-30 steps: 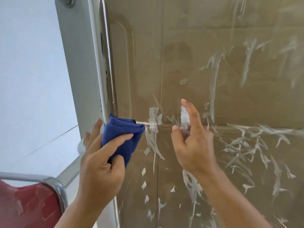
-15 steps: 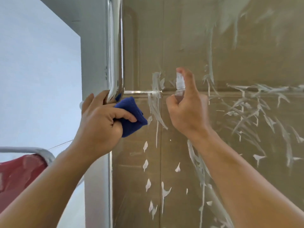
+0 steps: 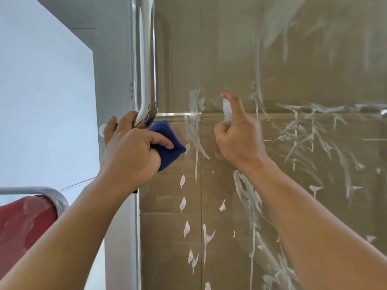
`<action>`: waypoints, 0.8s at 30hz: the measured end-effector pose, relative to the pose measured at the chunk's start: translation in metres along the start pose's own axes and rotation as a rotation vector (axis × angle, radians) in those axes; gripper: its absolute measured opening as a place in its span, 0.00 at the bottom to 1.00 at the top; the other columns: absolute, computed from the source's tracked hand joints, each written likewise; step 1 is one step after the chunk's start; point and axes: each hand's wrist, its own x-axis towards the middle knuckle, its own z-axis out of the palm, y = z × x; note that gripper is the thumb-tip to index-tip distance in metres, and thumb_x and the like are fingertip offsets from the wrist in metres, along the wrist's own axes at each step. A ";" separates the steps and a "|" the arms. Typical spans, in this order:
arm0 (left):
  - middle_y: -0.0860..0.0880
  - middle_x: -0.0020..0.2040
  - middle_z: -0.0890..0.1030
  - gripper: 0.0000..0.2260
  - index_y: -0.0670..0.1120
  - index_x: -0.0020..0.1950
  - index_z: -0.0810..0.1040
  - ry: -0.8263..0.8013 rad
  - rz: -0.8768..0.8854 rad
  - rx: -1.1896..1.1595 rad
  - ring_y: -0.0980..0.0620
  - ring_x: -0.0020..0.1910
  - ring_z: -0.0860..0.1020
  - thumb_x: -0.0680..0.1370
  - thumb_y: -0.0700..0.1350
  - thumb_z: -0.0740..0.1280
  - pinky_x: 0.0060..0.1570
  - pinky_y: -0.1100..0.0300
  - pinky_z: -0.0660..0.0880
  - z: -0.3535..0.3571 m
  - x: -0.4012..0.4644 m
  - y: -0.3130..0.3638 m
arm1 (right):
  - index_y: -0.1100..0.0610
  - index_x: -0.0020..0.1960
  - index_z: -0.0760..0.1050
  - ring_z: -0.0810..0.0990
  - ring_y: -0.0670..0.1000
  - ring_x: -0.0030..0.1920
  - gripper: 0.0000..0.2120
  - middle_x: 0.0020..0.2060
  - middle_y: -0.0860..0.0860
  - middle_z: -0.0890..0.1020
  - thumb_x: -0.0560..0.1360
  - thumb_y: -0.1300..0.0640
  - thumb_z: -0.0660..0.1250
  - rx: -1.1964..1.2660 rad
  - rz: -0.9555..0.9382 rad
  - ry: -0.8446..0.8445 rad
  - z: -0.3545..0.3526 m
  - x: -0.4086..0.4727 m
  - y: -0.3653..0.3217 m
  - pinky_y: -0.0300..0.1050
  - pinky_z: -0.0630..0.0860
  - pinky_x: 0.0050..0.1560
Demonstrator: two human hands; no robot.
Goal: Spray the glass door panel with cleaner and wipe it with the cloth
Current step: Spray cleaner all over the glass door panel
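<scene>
The glass door panel [image 3: 272, 59] fills the right of the head view, streaked with white smears, with brown cardboard behind it. My left hand [image 3: 130, 152] holds a folded blue cloth [image 3: 167, 141] and also curls around the bottom end of the chrome door handle [image 3: 146, 59]. My right hand [image 3: 238, 132] grips a small clear spray bottle [image 3: 227, 110] close to the glass, with the index finger on its top. Most of the bottle is hidden inside the fist.
A grey door frame [image 3: 114, 91] runs down the left of the glass. A pale wall [image 3: 41, 111] lies beyond it. A red chair with a metal tube frame [image 3: 27, 222] stands at the lower left, below my left forearm.
My left hand with the cloth has moved up to the handle's lower end and taken hold of it. The view has shifted upward slightly; the right hand keeps the bottle at the glass.
</scene>
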 end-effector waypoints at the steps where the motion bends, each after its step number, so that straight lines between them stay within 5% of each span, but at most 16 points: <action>1: 0.46 0.62 0.72 0.24 0.72 0.41 0.76 -0.005 -0.015 -0.009 0.49 0.66 0.59 0.71 0.39 0.59 0.74 0.42 0.53 0.000 0.001 0.000 | 0.46 0.76 0.62 0.72 0.48 0.23 0.31 0.25 0.49 0.73 0.76 0.65 0.62 0.005 0.005 -0.015 -0.001 -0.003 0.001 0.52 0.82 0.35; 4: 0.42 0.65 0.72 0.24 0.73 0.41 0.74 0.012 -0.044 -0.062 0.47 0.67 0.57 0.71 0.39 0.60 0.74 0.42 0.49 0.002 -0.001 0.003 | 0.45 0.75 0.62 0.69 0.44 0.21 0.31 0.23 0.47 0.72 0.76 0.65 0.62 0.003 0.009 -0.033 -0.005 -0.009 0.003 0.45 0.79 0.33; 7: 0.42 0.66 0.72 0.21 0.64 0.47 0.83 0.077 0.013 -0.085 0.51 0.65 0.55 0.71 0.39 0.61 0.74 0.37 0.50 0.006 -0.005 0.007 | 0.46 0.72 0.65 0.67 0.45 0.21 0.29 0.22 0.47 0.71 0.75 0.65 0.62 -0.016 -0.004 -0.001 -0.008 -0.016 0.003 0.43 0.75 0.31; 12: 0.55 0.54 0.79 0.21 0.55 0.54 0.85 0.239 0.011 -0.152 0.44 0.72 0.61 0.72 0.34 0.62 0.71 0.40 0.59 0.022 -0.013 0.002 | 0.42 0.75 0.61 0.69 0.45 0.21 0.32 0.22 0.47 0.71 0.76 0.65 0.62 0.029 0.004 -0.046 -0.010 -0.033 0.005 0.43 0.79 0.35; 16: 0.57 0.46 0.82 0.21 0.55 0.53 0.85 0.423 -0.003 -0.098 0.45 0.61 0.67 0.70 0.38 0.59 0.61 0.50 0.59 0.035 -0.035 0.010 | 0.46 0.72 0.66 0.69 0.46 0.21 0.29 0.21 0.44 0.68 0.74 0.65 0.63 -0.016 0.009 -0.014 -0.010 -0.044 0.010 0.39 0.73 0.35; 20: 0.58 0.42 0.79 0.23 0.57 0.54 0.85 0.395 -0.029 -0.165 0.44 0.55 0.69 0.69 0.39 0.58 0.55 0.38 0.70 0.044 -0.047 0.013 | 0.45 0.75 0.63 0.69 0.45 0.22 0.31 0.22 0.44 0.69 0.76 0.64 0.63 -0.018 0.049 -0.036 -0.018 -0.053 0.017 0.41 0.75 0.36; 24: 0.58 0.42 0.79 0.23 0.57 0.54 0.84 0.373 -0.050 -0.178 0.47 0.55 0.68 0.69 0.39 0.59 0.56 0.40 0.69 0.045 -0.047 0.020 | 0.46 0.71 0.65 0.67 0.45 0.21 0.29 0.22 0.47 0.71 0.74 0.65 0.63 -0.082 0.057 0.046 -0.030 -0.052 0.025 0.41 0.73 0.34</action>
